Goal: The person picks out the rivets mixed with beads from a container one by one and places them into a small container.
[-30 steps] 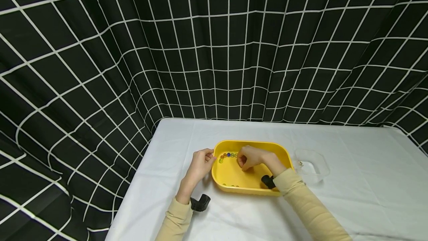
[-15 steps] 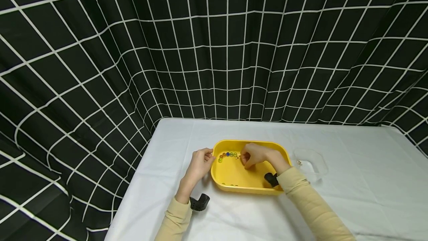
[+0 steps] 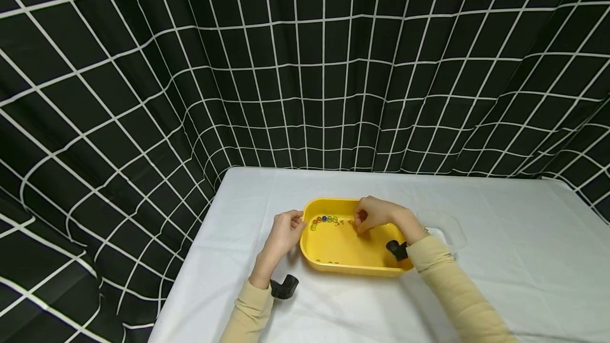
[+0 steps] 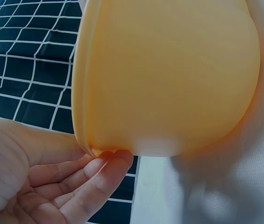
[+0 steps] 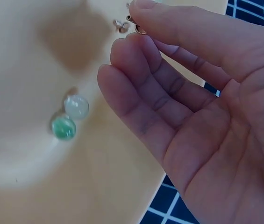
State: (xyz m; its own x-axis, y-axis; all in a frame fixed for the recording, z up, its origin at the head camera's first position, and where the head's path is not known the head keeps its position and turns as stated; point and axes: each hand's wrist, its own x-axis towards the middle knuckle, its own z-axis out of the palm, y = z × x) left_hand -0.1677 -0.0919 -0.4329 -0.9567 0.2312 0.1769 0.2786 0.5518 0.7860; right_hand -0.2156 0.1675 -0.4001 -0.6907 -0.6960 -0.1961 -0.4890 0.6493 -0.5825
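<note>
My left hand [image 3: 284,233] pinches the left rim of a yellow plastic tub [image 3: 333,267]; in the left wrist view its thumb and fingertips meet at the tub's edge [image 4: 82,93]. Inside the tub, near the far wall, my right hand [image 3: 378,213] holds a small brass rivet [image 5: 140,29] between thumb and fingertips. Another rivet [image 5: 121,26] lies on the floor just beyond those fingers. Small brass rivets [image 3: 341,222] form a short row to the left of that hand. They continue a curved line of glass marbles [image 3: 324,218], yellow, orange, blue and green.
A clear plastic container [image 3: 450,229] stands right of the tub, partly behind the right forearm, with small brass pieces [image 3: 426,230] at its left side. A few marbles [image 3: 333,263] show at the tub's near wall. A white cloth covers the table [image 3: 524,258]; gridded black curtains [image 3: 333,94] surround it.
My right hand has shifted right along the tub's far side, and several rivets now show in a row where it was. The left hand stays at the rim.
</note>
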